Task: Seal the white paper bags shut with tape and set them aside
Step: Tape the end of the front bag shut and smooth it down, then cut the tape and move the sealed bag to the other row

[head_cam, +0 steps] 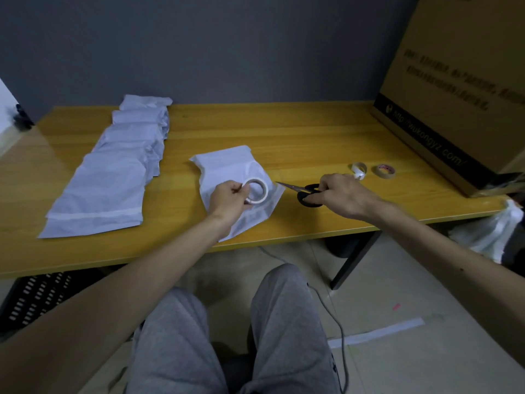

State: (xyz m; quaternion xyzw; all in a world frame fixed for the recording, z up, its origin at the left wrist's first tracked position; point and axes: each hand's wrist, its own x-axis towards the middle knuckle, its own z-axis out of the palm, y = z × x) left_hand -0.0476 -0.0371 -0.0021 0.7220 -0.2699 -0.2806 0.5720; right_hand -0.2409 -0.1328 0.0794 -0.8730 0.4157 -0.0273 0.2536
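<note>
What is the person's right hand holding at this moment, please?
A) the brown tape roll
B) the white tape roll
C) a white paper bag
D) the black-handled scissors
D: the right hand grips the black-handled scissors, blades pointing toward the white paper bag, while the left hand holds the white tape roll over that bag.

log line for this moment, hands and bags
left hand: holds tape roll over bag | right hand: grips scissors, blades toward bag | bag: flat on table | other bags: overlapped row, table left
</note>
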